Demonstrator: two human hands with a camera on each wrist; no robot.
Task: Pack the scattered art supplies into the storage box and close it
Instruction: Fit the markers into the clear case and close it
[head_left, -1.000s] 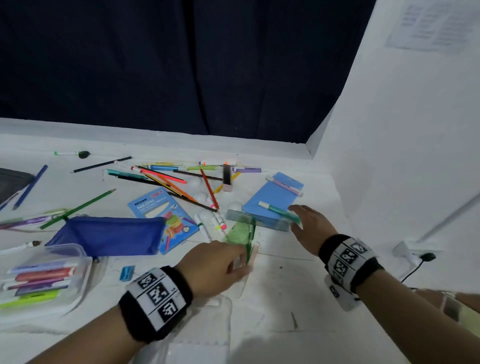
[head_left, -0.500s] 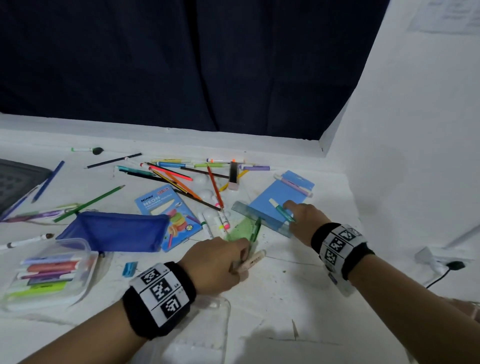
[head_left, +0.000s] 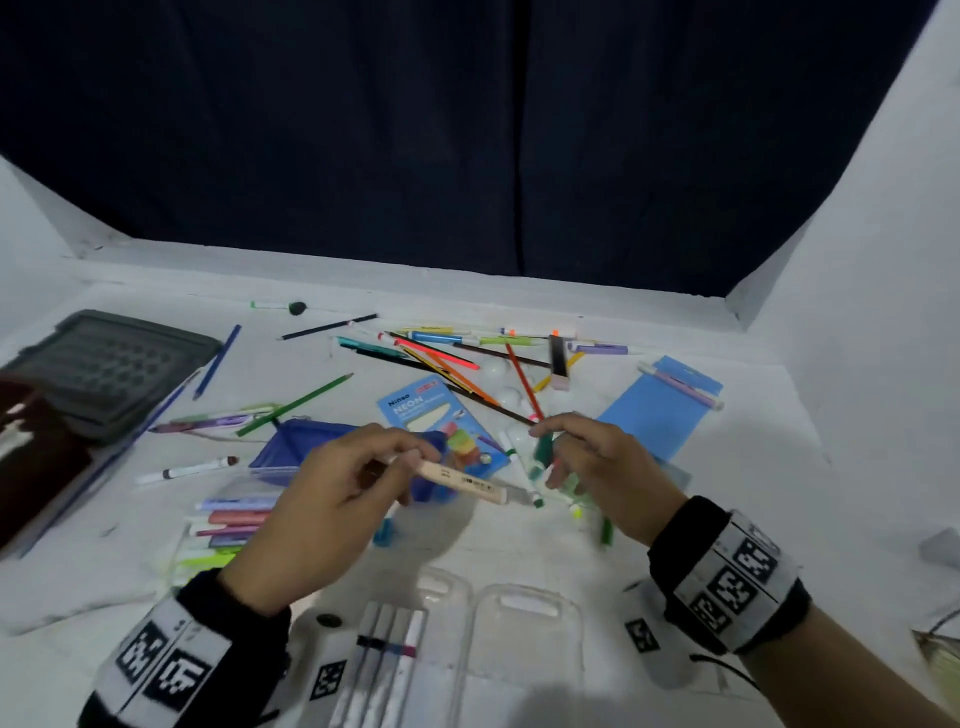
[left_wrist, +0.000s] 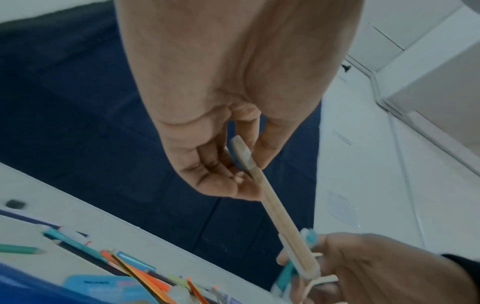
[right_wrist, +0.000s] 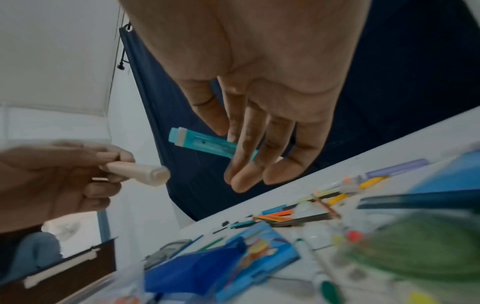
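Observation:
My left hand (head_left: 410, 462) pinches a beige marker (head_left: 460, 478) near one end and holds it level above the table. In the left wrist view the beige marker (left_wrist: 280, 216) runs from the thumb and fingers of that hand (left_wrist: 246, 170) toward the right hand (left_wrist: 363, 267). My right hand (head_left: 550, 441) holds a teal marker (head_left: 543, 449) between thumb and fingers, close to the beige marker's tip. The right wrist view shows the teal marker (right_wrist: 202, 142) across my right hand's fingers (right_wrist: 241, 156). An open clear plastic case (head_left: 524, 639) lies near the front edge with several pens (head_left: 384, 665) in its left half.
Coloured pencils and markers (head_left: 441, 358) lie scattered at the back. A blue pouch (head_left: 296, 441), a Neon pack (head_left: 415, 405) and a blue card (head_left: 654, 410) lie mid-table. A clear tub of markers (head_left: 228, 519) sits left, a dark grey lid (head_left: 109, 364) far left.
Both hands have risen off the table. The left picked up the beige marker and the right took the teal marker off the blue card. The head view has tilted down.

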